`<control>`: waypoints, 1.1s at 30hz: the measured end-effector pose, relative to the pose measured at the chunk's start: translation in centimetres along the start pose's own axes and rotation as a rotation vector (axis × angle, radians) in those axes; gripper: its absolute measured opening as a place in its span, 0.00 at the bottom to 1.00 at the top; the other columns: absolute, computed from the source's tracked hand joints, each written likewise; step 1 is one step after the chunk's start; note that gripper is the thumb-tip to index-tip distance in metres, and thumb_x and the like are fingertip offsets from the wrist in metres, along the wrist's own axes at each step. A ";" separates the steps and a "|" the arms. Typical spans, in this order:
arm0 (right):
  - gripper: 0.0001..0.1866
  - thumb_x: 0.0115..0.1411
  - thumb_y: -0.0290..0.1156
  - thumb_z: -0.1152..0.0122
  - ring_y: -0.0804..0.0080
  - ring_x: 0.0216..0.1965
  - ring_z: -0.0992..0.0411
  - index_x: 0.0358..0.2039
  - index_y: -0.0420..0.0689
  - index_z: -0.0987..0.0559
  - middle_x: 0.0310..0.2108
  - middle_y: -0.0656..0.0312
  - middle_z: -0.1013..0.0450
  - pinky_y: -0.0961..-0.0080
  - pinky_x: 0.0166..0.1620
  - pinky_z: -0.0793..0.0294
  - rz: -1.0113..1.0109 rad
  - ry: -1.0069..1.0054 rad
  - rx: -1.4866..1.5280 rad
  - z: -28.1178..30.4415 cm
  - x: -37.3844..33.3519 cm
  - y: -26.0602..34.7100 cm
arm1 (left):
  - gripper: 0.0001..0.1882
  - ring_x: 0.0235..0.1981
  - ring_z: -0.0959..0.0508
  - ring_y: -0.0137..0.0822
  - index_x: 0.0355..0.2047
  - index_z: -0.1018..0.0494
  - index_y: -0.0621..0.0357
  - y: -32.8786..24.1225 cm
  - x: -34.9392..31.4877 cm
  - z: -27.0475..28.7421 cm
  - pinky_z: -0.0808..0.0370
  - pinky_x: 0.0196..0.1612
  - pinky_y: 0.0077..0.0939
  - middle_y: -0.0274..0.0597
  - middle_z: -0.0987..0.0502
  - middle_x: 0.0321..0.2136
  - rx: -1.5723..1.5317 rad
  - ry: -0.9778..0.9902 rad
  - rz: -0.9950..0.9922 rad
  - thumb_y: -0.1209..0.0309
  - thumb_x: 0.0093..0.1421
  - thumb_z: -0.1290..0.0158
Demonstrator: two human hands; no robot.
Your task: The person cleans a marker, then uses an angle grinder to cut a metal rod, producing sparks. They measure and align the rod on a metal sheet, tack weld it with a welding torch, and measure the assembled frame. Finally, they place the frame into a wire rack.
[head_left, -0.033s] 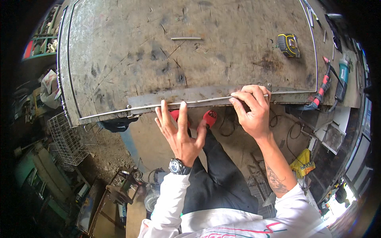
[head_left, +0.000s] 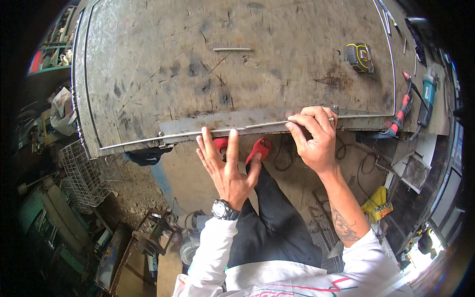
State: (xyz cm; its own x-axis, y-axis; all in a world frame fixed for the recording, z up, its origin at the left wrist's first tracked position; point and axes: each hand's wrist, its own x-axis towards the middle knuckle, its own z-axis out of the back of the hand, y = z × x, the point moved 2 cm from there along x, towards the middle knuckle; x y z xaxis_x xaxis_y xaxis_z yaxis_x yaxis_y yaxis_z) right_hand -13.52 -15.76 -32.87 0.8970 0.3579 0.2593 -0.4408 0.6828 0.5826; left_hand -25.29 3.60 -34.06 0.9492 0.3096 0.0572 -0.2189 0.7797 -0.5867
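Along the near edge of the wooden table runs a thin metal rod (head_left: pixel 133 142), over a flat metal strip (head_left: pixel 198 122). My right hand (head_left: pixel 316 136) pinches a thin rod piece (head_left: pixel 267 123) between thumb and fingers, near the strip's right part. The left tip of that piece meets or overlaps the long rod close to the middle of the edge; which of the two I cannot tell. My left hand (head_left: pixel 225 173) is open with fingers spread, its fingertips touching or just short of the long rod. On its wrist is a dark watch.
A short metal rod (head_left: pixel 231 49) lies mid-table, and a yellow-and-black tape measure (head_left: pixel 360 57) sits to its right. At the right edge are a teal angle grinder (head_left: pixel 426 96) and a red-handled tool (head_left: pixel 403 109). Below left stands a wire basket (head_left: pixel 84 173).
My left hand has shifted slightly right along the table's edge. My right hand and the rod piece in it look unchanged. My feet have moved a little.
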 end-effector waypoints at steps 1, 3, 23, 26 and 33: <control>0.08 0.53 0.28 0.25 0.66 0.41 0.28 0.33 0.49 0.16 0.35 0.67 0.24 0.65 0.50 0.35 -0.006 -0.017 0.011 -0.2 0.3 0.0 | 0.48 0.78 0.60 0.69 0.74 0.38 0.33 -0.2 0.0 -0.4 0.60 0.75 0.64 0.67 0.61 0.77 0.018 0.048 -0.014 0.53 0.53 0.29; 0.08 0.53 0.28 0.24 0.66 0.40 0.28 0.33 0.49 0.16 0.35 0.67 0.24 0.65 0.50 0.35 -0.020 -0.031 0.033 -0.4 0.6 0.0 | 0.50 0.77 0.66 0.72 0.75 0.40 0.29 -1.3 0.3 -0.7 0.61 0.75 0.65 0.72 0.67 0.76 0.042 0.148 0.008 0.48 0.53 0.30; 0.08 0.53 0.27 0.24 0.64 0.38 0.28 0.33 0.46 0.17 0.33 0.64 0.26 0.66 0.47 0.34 -0.019 -0.071 0.115 -0.8 0.4 -0.6 | 0.56 0.76 0.73 0.76 0.76 0.44 0.22 -2.8 1.5 -1.3 0.68 0.76 0.65 0.81 0.74 0.74 0.103 0.280 0.012 0.41 0.48 0.31; 0.08 0.54 0.27 0.25 0.64 0.39 0.28 0.33 0.46 0.17 0.34 0.64 0.26 0.66 0.47 0.33 -0.015 -0.085 0.113 -0.9 0.3 -0.5 | 0.56 0.75 0.73 0.77 0.76 0.44 0.22 -2.6 1.6 -1.0 0.67 0.76 0.65 0.82 0.74 0.73 0.101 0.295 -0.011 0.41 0.48 0.31; 0.08 0.54 0.26 0.24 0.62 0.39 0.28 0.34 0.45 0.17 0.34 0.62 0.25 0.66 0.46 0.32 -0.035 -0.133 0.095 -1.1 0.1 -0.2 | 0.58 0.75 0.73 0.77 0.77 0.47 0.21 -3.0 1.6 -1.4 0.67 0.75 0.68 0.82 0.75 0.73 0.112 0.267 0.008 0.41 0.48 0.30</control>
State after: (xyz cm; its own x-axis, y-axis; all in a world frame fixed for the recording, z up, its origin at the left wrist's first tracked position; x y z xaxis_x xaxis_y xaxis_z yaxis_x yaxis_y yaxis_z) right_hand -13.34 -15.15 -33.77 0.9108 0.2435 0.3334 -0.4100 0.6279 0.6615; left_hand -22.83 0.95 -33.37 0.9700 0.1735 -0.1703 -0.2364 0.8374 -0.4928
